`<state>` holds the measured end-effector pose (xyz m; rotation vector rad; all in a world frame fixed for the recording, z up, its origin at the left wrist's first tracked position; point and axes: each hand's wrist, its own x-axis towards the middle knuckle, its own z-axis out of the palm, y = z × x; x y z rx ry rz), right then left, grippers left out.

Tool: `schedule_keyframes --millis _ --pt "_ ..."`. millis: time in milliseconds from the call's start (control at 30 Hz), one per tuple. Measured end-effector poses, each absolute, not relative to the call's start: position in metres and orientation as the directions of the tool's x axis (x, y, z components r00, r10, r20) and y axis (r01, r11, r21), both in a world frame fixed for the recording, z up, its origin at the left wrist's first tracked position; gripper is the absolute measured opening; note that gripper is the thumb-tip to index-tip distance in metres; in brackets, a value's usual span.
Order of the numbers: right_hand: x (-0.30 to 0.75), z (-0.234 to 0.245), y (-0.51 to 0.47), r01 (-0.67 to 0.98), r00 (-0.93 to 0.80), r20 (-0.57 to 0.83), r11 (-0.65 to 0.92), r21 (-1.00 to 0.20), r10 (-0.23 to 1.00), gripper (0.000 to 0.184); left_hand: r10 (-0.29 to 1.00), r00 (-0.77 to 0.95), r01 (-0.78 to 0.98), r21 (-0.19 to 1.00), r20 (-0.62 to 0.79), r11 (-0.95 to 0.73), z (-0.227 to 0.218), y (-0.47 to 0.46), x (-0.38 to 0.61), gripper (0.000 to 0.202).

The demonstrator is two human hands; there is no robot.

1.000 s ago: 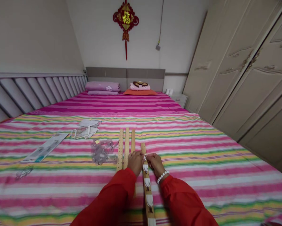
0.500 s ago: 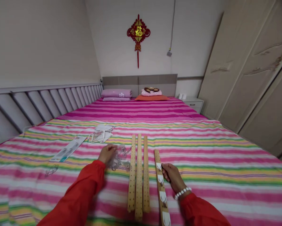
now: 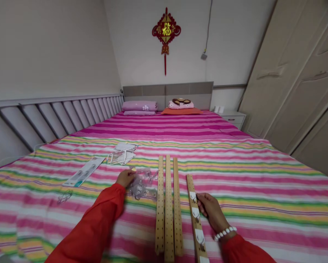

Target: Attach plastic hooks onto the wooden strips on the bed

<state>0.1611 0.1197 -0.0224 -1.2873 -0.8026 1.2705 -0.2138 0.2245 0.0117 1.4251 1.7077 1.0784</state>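
We see bare, pale wood with a smooth, low sheen in the three drilled strips (image 3: 168, 204), and the same grain-coloured wood in the separate strip (image 3: 190, 182), whose white hook plates (image 3: 199, 236) look like smooth plastic. We read the crumpled packets (image 3: 138, 188) as thin, clear, glossy plastic, and the loose cards (image 3: 125, 147) as paper. Beneath them we have matt woven cloth in the striped cover (image 3: 251, 219). We find the red sleeves (image 3: 84, 226) to be soft, faintly lustrous fabric, the bracelet (image 3: 225, 233) smooth, shiny beads, and the wardrobe doors (image 3: 265, 91) satin-smooth.
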Motion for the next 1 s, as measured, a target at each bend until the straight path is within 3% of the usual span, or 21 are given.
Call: schedule_keyframes --millis 167,300,533,800,933,1000 --pt "0.161 -0.021 0.118 -0.226 0.199 -0.209 -0.163 -0.96 0.958 0.029 0.982 -0.183 0.443 0.896 0.047 0.04 0.012 0.216 -0.222 0.048" --pt "0.161 -0.022 0.118 -0.216 0.202 -0.205 -0.161 -0.963 0.958 0.029 0.981 -0.167 0.55 0.835 0.095 0.012 0.015 0.214 -0.22 0.034" --pt "0.161 -0.025 0.119 -0.199 0.197 -0.193 -0.154 -0.968 0.961 0.029 0.902 -0.412 0.455 0.887 0.128 0.082 0.035 0.217 -0.222 0.019" --pt "0.162 -0.024 0.119 -0.22 0.195 -0.193 -0.148 -0.964 0.962 0.029 0.755 -0.653 0.146 0.988 0.059 0.049 0.064 0.207 -0.235 0.021" --pt "0.162 -0.024 0.118 -0.234 0.196 -0.179 -0.132 -0.963 0.964 0.03 0.812 -0.578 -0.178 0.984 -0.088 -0.02 0.078 0.191 -0.213 0.012" --pt "0.162 -0.024 0.118 -0.233 0.196 -0.176 -0.129 -0.964 0.965 0.03 0.864 -0.487 -0.249 0.969 -0.125 0.0 0.08 0.179 -0.199 0.011"
